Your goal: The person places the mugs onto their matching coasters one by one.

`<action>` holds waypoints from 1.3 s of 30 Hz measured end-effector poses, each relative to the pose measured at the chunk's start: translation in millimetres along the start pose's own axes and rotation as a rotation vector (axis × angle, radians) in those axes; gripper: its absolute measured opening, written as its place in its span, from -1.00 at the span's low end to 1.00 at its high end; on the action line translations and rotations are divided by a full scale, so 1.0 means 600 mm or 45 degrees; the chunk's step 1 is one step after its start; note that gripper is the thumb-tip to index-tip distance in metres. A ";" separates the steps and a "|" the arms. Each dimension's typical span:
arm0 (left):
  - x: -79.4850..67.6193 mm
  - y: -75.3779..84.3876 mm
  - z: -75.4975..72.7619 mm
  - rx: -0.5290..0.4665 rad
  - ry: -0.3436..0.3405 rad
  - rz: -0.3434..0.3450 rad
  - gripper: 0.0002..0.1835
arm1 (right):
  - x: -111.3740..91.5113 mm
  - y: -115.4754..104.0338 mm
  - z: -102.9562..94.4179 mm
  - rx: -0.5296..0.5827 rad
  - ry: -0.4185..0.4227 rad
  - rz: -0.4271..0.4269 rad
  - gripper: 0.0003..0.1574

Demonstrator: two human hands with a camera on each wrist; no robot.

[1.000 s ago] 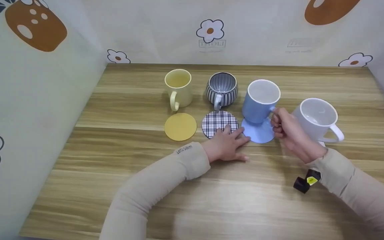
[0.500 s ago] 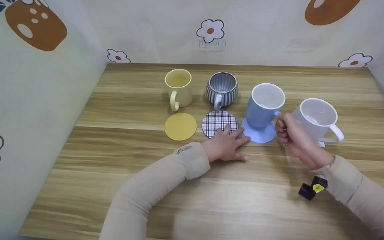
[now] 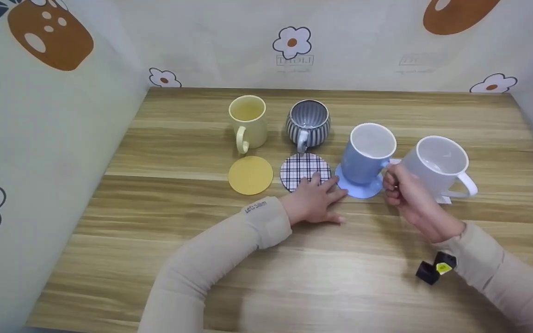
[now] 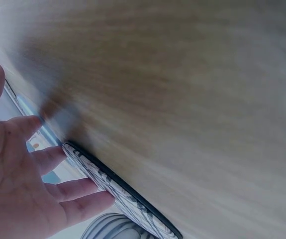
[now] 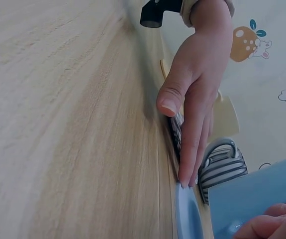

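My right hand (image 3: 409, 190) grips the handle of a light blue mug (image 3: 362, 159), which is upright close over a round blue coaster (image 3: 359, 190). In the right wrist view a narrow gap shows between the mug's base and that coaster. My left hand (image 3: 313, 201) lies with fingers spread, fingertips on the near part of a plaid coaster (image 3: 300, 167) and at the blue coaster's left edge. The left wrist view shows straight fingers along the plaid coaster's side (image 4: 118, 186).
Behind the coasters stand a yellow mug (image 3: 253, 132) and a grey striped mug (image 3: 315, 134). A yellow coaster (image 3: 250, 175) lies at the left. Just right of my right hand a white mug (image 3: 433, 171) stands over a white coaster (image 3: 444, 200). A patterned wall (image 3: 350, 55) bounds the table's back.
My right hand has brought the blue mug slightly right, toward me and lower over the blue coaster. My left hand has stayed in place.
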State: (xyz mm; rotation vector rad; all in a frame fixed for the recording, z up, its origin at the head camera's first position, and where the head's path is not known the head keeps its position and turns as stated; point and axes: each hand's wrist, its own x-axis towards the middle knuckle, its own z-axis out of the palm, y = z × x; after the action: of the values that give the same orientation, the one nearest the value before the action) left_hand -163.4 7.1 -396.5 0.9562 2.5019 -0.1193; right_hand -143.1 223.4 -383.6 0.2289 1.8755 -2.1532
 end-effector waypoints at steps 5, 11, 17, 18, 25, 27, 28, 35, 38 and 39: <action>0.000 0.000 0.000 -0.006 -0.005 0.002 -0.18 | 0.000 0.006 -0.002 -0.015 0.008 0.011 -0.44; 0.001 0.001 -0.001 -0.021 -0.019 -0.006 -0.20 | 0.002 0.009 -0.004 -0.050 0.021 0.043 -0.47; -0.001 0.000 -0.001 -0.046 -0.002 0.007 -0.21 | 0.002 0.011 -0.004 -0.040 0.033 0.085 -0.49; -0.001 0.000 -0.002 -0.047 -0.001 0.008 -0.22 | 0.001 0.011 -0.005 -0.043 0.033 0.088 -0.49; 0.000 -0.001 -0.001 -0.057 -0.009 0.008 -0.21 | -0.001 0.014 -0.005 -0.047 0.040 0.084 -0.48; 0.000 -0.002 0.000 -0.059 -0.007 0.007 -0.21 | 0.000 0.015 -0.005 -0.045 0.042 0.085 -0.47; 0.000 -0.002 0.000 -0.063 -0.006 0.006 -0.21 | 0.000 0.015 -0.005 -0.048 0.041 0.085 -0.47; -0.002 -0.002 -0.001 -0.072 -0.011 0.011 -0.21 | 0.001 0.018 -0.007 -0.070 0.039 0.086 -0.48; -0.002 -0.002 -0.002 -0.067 -0.005 0.013 -0.21 | 0.001 0.018 -0.008 -0.077 0.038 0.086 -0.49; -0.002 -0.002 -0.002 -0.066 -0.004 0.013 -0.21 | 0.001 0.018 -0.008 -0.077 0.037 0.085 -0.50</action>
State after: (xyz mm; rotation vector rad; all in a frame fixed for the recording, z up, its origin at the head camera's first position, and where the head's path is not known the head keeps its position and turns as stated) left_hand -163.9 5.8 -394.8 0.9474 2.4848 -0.0525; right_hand -140.5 226.9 -394.9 0.3070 1.9177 -2.0569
